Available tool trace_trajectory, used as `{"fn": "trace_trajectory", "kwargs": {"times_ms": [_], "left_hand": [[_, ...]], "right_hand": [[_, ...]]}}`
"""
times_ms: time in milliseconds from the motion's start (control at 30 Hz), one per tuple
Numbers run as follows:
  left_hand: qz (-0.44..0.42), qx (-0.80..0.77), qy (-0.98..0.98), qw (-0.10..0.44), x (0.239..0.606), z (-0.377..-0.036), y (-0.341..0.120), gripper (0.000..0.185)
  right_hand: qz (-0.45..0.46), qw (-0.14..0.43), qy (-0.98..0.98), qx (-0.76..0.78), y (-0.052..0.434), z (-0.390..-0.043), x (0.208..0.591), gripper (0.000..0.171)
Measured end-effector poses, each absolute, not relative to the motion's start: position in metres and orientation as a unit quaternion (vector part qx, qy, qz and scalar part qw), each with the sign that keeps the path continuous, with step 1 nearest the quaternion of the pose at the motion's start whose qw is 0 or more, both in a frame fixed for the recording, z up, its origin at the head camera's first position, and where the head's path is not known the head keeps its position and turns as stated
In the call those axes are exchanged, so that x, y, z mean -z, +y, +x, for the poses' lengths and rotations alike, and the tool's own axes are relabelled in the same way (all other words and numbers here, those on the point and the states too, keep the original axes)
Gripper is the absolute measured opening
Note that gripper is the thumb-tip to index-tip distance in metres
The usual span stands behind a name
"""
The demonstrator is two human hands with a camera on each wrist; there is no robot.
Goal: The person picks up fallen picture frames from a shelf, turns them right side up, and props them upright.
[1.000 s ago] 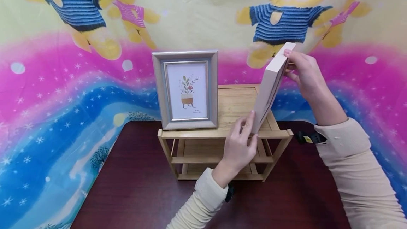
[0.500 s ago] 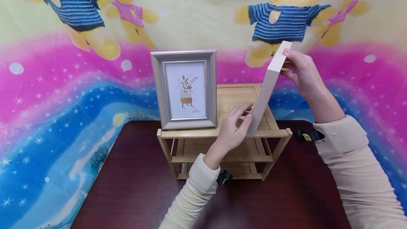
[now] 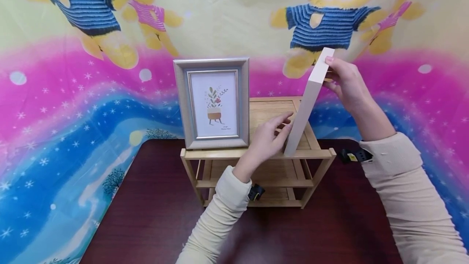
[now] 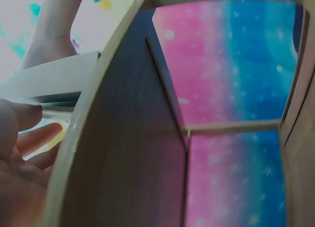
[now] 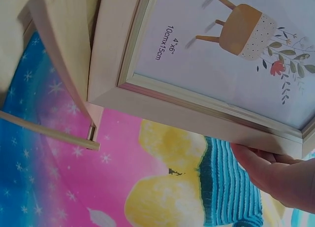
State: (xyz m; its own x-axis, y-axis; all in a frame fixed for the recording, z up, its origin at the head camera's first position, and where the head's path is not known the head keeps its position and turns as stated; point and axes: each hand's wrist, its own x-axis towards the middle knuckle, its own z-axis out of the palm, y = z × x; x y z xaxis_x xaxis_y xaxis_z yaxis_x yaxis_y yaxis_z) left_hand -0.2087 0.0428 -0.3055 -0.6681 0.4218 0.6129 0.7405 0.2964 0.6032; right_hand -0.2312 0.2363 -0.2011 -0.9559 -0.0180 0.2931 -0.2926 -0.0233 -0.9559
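Note:
A cream-white picture frame (image 3: 304, 113) stands nearly edge-on at the right of the wooden rack's top, its upper end leaning right. My right hand (image 3: 346, 80) pinches its upper corner, thumb on the edge. In the right wrist view, the frame's front (image 5: 197, 113) shows a potted-plant print, and the right hand (image 5: 275, 173) holds its border. My left hand (image 3: 265, 139) is at the frame's lower left side, fingers loosely bent, fingertips right by its edge. In the left wrist view, that hand (image 4: 24, 173) is partly hidden behind the rack's bar.
A silver-grey picture frame (image 3: 212, 144) with the same plant print stands upright on the left of the rack's top. The wooden rack (image 3: 256, 155) has lower shelves and rests on a dark red table (image 3: 154, 207). A bear-patterned cloth (image 3: 227, 19) hangs behind.
The white frame has turned slightly, so its right face no longer shows in the head view. My left hand has come off its edge and shifted left, then slightly back toward it.

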Motion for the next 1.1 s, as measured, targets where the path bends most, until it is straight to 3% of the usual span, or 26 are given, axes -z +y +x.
{"fn": "trace_trajectory", "kwargs": {"times_ms": [167,333,500,700,800,967,1100], "left_hand": [[-0.362,0.347,-0.816,0.288,0.298,-0.206,0.041,0.027],[-0.311,0.282,-0.832,0.363,0.294,-0.206,0.039,0.025],[-0.262,0.242,-0.846,0.396,0.29,-0.209,0.039,0.024],[-0.256,0.226,-0.855,0.39,0.29,-0.207,0.04,0.022],[-0.26,0.222,-0.855,0.39,0.291,-0.206,0.041,0.024],[-0.265,0.233,-0.848,0.395,0.292,-0.206,0.042,0.027],[-0.265,0.238,-0.846,0.398,0.293,-0.207,0.042,0.026]], "right_hand": [[0.112,0.102,-0.693,-0.705,0.235,-0.231,0.201,0.043],[0.111,0.103,-0.692,-0.706,0.235,-0.232,0.202,0.042],[0.113,0.105,-0.696,-0.702,0.235,-0.232,0.202,0.045],[0.126,0.114,-0.682,-0.711,0.233,-0.232,0.203,0.045],[0.137,0.168,-0.652,-0.727,0.228,-0.232,0.204,0.041],[0.175,0.326,-0.594,-0.715,0.22,-0.234,0.206,0.026],[0.206,0.397,-0.595,-0.668,0.219,-0.235,0.206,0.015]]}}
